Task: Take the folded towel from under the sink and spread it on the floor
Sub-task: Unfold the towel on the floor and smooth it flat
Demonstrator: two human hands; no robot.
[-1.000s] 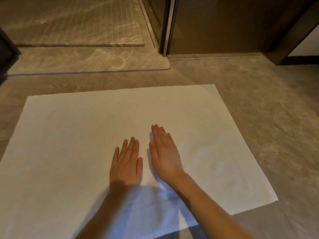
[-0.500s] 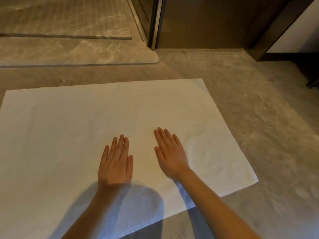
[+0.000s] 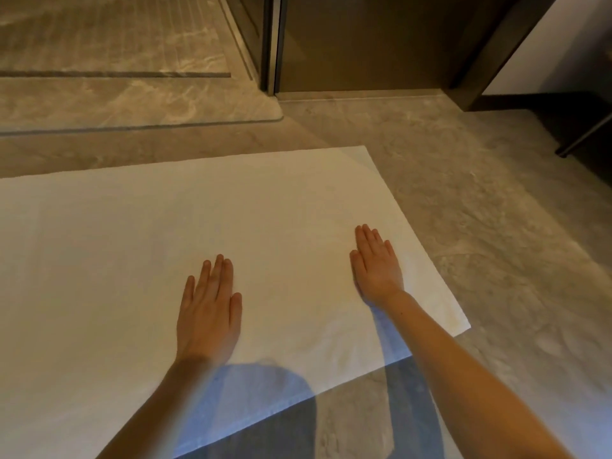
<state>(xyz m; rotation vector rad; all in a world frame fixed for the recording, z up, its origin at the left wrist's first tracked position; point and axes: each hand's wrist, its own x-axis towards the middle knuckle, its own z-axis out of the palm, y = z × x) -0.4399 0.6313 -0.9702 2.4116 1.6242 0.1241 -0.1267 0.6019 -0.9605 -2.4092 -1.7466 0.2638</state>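
Marble floor [image 3: 463, 193], bathroom, glass partition at top. White towel [image 3: 132, 243] lies unfolded flat on the floor, left edge out of frame. Step in hand, judged: final smoothing. Left hand [image 3: 208, 309] rests palm down mid-towel, fingers straight and together, grasping nothing. Right hand [image 3: 377, 263] lies flat near the right edge, fingers released. Next move likely calls for pressing outward over the faint ripples, then lifting off.
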